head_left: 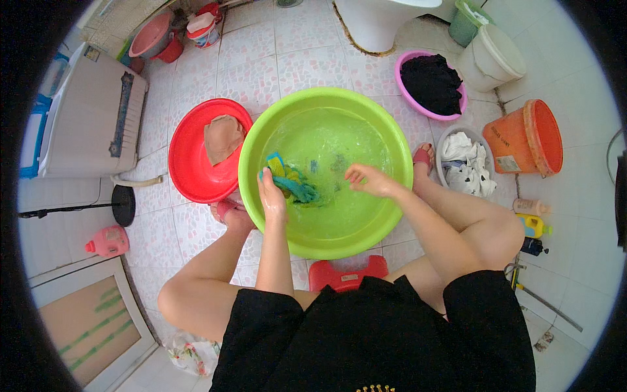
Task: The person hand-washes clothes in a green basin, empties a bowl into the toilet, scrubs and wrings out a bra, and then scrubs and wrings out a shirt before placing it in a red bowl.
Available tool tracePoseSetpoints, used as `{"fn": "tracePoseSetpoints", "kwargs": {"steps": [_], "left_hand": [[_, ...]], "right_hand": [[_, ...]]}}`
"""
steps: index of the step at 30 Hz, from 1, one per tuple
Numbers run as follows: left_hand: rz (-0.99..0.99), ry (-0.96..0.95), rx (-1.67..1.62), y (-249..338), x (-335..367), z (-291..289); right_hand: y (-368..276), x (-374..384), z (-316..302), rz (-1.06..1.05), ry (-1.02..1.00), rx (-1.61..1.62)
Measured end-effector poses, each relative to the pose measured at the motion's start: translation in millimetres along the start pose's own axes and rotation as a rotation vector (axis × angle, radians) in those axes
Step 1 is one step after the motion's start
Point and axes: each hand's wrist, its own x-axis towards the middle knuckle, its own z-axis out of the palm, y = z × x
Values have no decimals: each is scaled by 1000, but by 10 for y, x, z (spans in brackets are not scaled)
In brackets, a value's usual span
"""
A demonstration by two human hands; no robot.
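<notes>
A large lime-green basin (320, 251) of water stands in front of me. At its left side a wet teal, yellow and blue cloth (300, 187) lies bunched in the water. My left hand (272, 199) is beside the cloth and seems to touch its left edge, fingers stretched out. Over the right half of the basin hovers my right hand (371, 179), empty, its fingers loosely bent and apart. Against the green basin's left side sits a red basin (185, 171) with a tan cloth (224, 139) in it.
To the right are a pink basin of black clothes (431, 81), a grey basin of white clothes (465, 160) and an orange bucket (513, 140). A red stool (349, 273) is under me. A white appliance (95, 111) and pink bottle (108, 242) stand left. A toilet (379, 26) is beyond.
</notes>
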Motion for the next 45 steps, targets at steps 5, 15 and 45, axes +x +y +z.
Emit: {"fn": "tracePoseSetpoints", "kwargs": {"steps": [5,15,45], "left_hand": [[-278,-62,-225,666,-308,155],[-223,-67,-358,873,-138,-137],[456,-235,1585,-1063,125,475]], "right_hand": [[122,211,731,-184,146,-278],[-297,169,593,129,-39,83],[659,769,568,256,224,-911]]}}
